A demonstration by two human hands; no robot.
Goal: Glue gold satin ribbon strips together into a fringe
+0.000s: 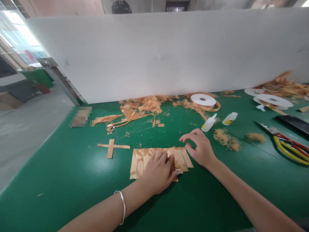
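Note:
A row of overlapping gold satin ribbon strips [140,161] lies side by side on the green table. Over its middle is my left hand [158,172], fingers bent and pressed together, with thumb and fingertips closing on a ribbon strip. Part of the row is hidden beneath that hand. My right hand [199,146] is raised just past the row's right end, thumb and forefinger apart, holding nothing. To the left, two short ribbon pieces [110,149] lie crossed.
Two small glue bottles [209,122] are beyond my right hand. Scissors [287,141] with red and yellow handles lie at right, near a black object [293,125]. White ribbon spools [203,100] and frayed scraps [151,104] line the back, below a white partition [159,58].

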